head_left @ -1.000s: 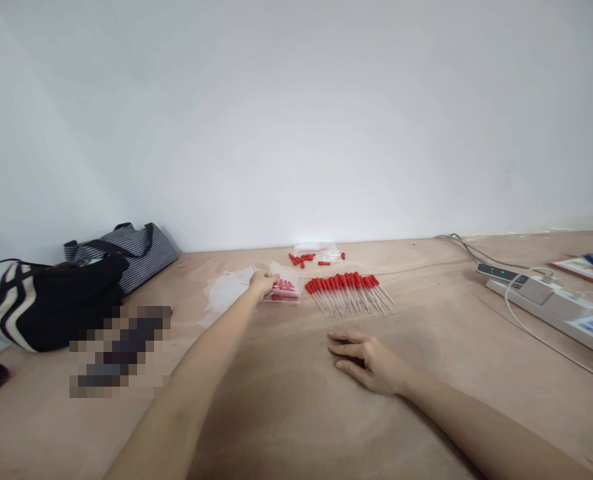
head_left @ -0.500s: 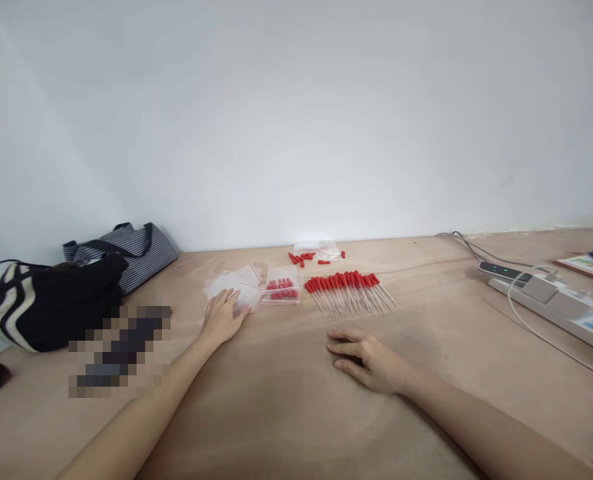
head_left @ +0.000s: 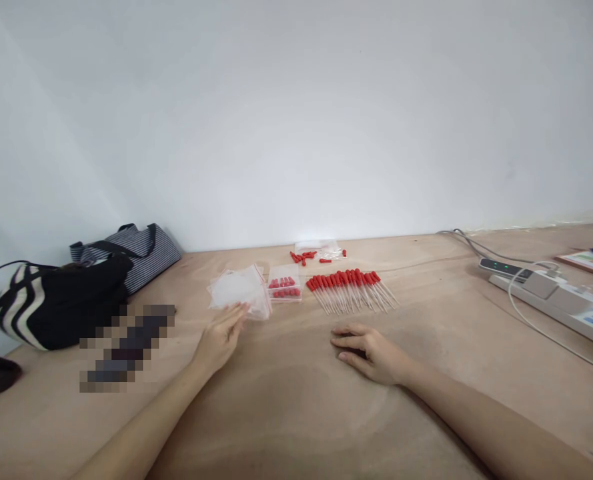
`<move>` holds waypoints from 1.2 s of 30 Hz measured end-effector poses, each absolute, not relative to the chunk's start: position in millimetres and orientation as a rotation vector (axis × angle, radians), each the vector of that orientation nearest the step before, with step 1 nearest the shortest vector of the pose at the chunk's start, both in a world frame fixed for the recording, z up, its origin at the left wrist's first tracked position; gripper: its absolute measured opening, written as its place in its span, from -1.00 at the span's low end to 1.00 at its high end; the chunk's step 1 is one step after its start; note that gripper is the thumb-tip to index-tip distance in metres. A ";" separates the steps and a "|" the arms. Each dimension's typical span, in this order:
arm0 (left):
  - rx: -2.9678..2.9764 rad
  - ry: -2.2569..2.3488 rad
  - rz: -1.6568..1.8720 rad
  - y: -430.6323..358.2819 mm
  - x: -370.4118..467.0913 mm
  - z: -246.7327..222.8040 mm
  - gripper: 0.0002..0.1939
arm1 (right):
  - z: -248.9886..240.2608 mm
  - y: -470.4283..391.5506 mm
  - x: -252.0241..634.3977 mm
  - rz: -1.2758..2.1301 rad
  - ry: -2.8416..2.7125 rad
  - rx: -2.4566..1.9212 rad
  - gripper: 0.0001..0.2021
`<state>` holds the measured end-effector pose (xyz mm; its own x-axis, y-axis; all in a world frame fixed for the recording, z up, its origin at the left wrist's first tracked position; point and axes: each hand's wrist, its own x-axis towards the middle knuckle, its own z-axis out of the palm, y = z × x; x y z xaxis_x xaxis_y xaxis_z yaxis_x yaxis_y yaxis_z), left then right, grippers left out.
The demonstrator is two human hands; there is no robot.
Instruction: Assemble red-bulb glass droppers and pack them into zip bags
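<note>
My left hand (head_left: pixel 222 338) is open, its fingers stretched along the near edge of a loose pile of clear zip bags (head_left: pixel 239 291). Whether the fingertips press on the bags or just lie beside them I cannot tell. Touching the pile's right side is a zip bag holding red rubber bulbs (head_left: pixel 285 288). A row of glass droppers with red bulbs (head_left: pixel 349 290) lies fanned out to the right, bulbs pointing away from me. My right hand (head_left: pixel 369 353) rests on the wooden table (head_left: pixel 286 407) below the droppers, fingers apart, holding nothing.
Near the wall lie several loose red bulbs (head_left: pixel 303 256) and a clear bag with thin tubes (head_left: pixel 330 251). On the left stand a black-and-white bag (head_left: pixel 61 307) and a striped bag (head_left: pixel 159 257), with a blurred-out dark object in front. A power strip (head_left: pixel 559 310) with cables is on the right.
My left hand has drawn back toward me from on top of the zip bags to their near edge, leaving more of the pile showing. The right hand has stayed at rest.
</note>
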<state>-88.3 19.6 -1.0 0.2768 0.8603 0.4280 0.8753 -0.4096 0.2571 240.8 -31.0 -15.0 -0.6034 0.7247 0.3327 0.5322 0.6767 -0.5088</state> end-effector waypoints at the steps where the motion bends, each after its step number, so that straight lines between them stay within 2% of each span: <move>1: -2.615 -1.577 -0.816 10.3 -80.4 -0.7 -0.59 | -16.1 -29.3 241.2 0.477 -2.351 -0.959 -0.69; 8: -3.187 -1.313 -0.573 -23.2 -13.8 1.1 -0.64 | -19.3 -25.7 240.5 0.396 -2.339 -0.907 -0.71; 12: -3.261 -1.310 -0.395 -21.2 -2.8 6.6 -0.48 | -17.8 -27.4 241.6 0.393 -2.351 -0.926 -0.73; 25: -3.273 -1.258 -0.417 -16.8 -5.4 0.6 -0.48 | -16.5 -26.1 242.8 0.431 -2.310 -0.902 -0.78; 29: -3.291 -1.270 -0.424 -17.5 -4.5 2.3 -0.48 | -11.3 -27.9 242.1 0.380 -2.418 -0.814 -0.70; 33: -3.297 -1.278 -0.455 -18.3 -3.9 2.9 -0.46 | -7.2 -29.1 241.1 0.487 -2.535 -0.653 -0.63; 36: -3.306 -1.285 -0.433 -19.4 -3.0 5.5 -0.42 | -6.7 -28.4 239.3 0.525 -2.599 -0.594 -0.49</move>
<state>-3.0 -19.4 5.5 0.7252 0.6856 0.0633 0.5843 -0.6614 0.4703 239.3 -28.4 -6.7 -0.8203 0.4789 0.3127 0.3199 0.8373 -0.4434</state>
